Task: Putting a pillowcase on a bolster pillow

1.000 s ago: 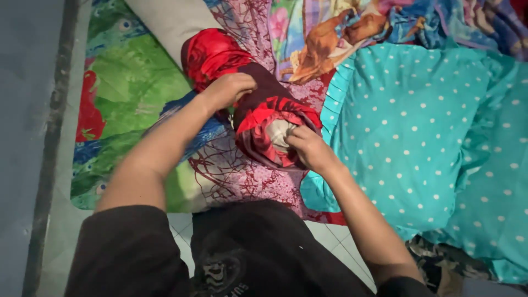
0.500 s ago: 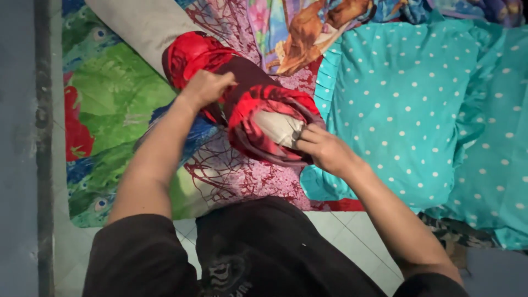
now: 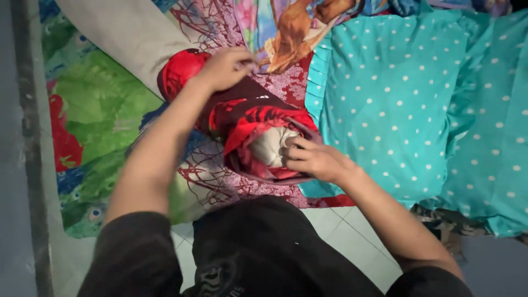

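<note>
A long grey bolster pillow (image 3: 124, 36) lies slantwise on the bedding, its near end inside a red and dark maroon cover (image 3: 250, 113). My left hand (image 3: 226, 67) grips the bunched cover on top of the bolster, further up. My right hand (image 3: 311, 159) holds the cover's open mouth at the near end, fingers against the pale pillow end (image 3: 270, 146) that shows inside it.
A teal pillow with white dots (image 3: 396, 104) lies right of the bolster. A green and red peacock-print sheet (image 3: 93, 104) and a pink branch-print sheet (image 3: 220, 176) lie under it. Pale floor tiles (image 3: 341, 231) and a grey wall (image 3: 11, 165) border the bedding.
My left hand has moved up along the bolster, drawing the cover further over it. My right hand stays at the cover's mouth. The view has shifted a little.
</note>
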